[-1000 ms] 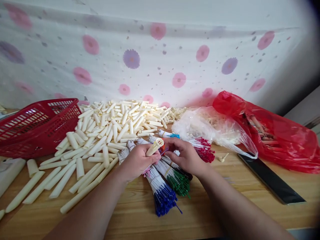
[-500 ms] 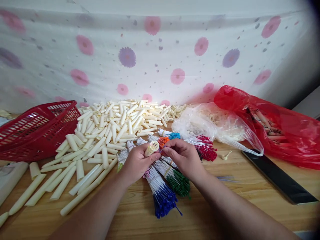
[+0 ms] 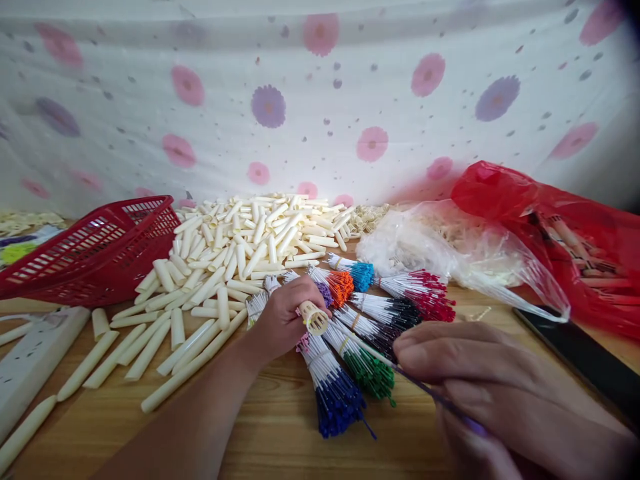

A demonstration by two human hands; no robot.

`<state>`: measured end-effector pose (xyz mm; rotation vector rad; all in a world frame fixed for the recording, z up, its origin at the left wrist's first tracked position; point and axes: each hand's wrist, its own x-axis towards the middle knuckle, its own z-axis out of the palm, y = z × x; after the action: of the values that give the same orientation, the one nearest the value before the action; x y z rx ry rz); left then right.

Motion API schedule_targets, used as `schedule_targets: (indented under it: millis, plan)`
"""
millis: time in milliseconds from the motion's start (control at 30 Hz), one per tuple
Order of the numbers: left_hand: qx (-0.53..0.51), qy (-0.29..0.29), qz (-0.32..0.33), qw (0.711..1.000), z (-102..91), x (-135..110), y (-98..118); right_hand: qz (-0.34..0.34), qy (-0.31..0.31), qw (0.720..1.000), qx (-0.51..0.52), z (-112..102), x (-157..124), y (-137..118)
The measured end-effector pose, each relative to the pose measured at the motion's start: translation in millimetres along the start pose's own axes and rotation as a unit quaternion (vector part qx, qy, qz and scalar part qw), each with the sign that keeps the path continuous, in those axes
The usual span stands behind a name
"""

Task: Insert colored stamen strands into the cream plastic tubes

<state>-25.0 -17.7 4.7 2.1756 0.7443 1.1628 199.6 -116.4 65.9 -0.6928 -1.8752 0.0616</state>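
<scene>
My left hand (image 3: 285, 317) is closed round a short cream tube (image 3: 313, 318), whose open end points right. My right hand (image 3: 495, 393) sits low and near the camera, pinching a thin stick with a purple tip (image 3: 435, 397); the stick's white end reaches toward the tube. Under and between the hands lie bundles of white sticks with coloured tips: blue (image 3: 337, 400), green (image 3: 373, 370), orange (image 3: 340, 285), red (image 3: 425, 290), black (image 3: 400, 311) and light blue (image 3: 361, 273).
A big heap of cream tubes (image 3: 240, 243) covers the wooden table (image 3: 270, 440) behind my left hand. A red mesh basket (image 3: 85, 253) stands at left, a clear bag (image 3: 460, 257) and a red bag (image 3: 565, 233) at right, with a black strip (image 3: 585, 357) beside them.
My right hand has drawn back toward the camera, pulling a purple-tipped stick away from the tube. The left hand has tipped the tube lower and to the right. The camera has shifted.
</scene>
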Motion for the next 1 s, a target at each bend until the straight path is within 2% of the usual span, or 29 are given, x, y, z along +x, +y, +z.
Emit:
schedule_targets:
  millis: [100, 367, 533, 833, 1000]
  plan:
    - [0.015, -0.019, -0.029, 0.999, 1.0, 0.2, 2.2, -0.014, -0.029, 0.999, -0.018, 10.7, 11.5, -2.2]
    - [0.031, -0.046, -0.077, 0.996, 1.9, 1.1, 8.8, -0.052, -0.019, 0.998, 0.006, 24.3, 9.4, 5.9]
    - [0.035, -0.042, -0.068, 0.996, 1.6, 0.5, 7.6, -0.021, -0.024, 0.999, 0.018, 27.2, 13.2, 7.1]
    - [0.034, -0.042, -0.049, 0.997, 2.1, 0.9, 6.1, -0.061, -0.016, 0.998, 0.013, 26.8, 10.6, 6.3]
    - [0.043, -0.047, -0.047, 0.997, 2.7, -0.5, 4.3, -0.054, -0.013, 0.998, 0.002, 32.9, 8.8, 8.6]
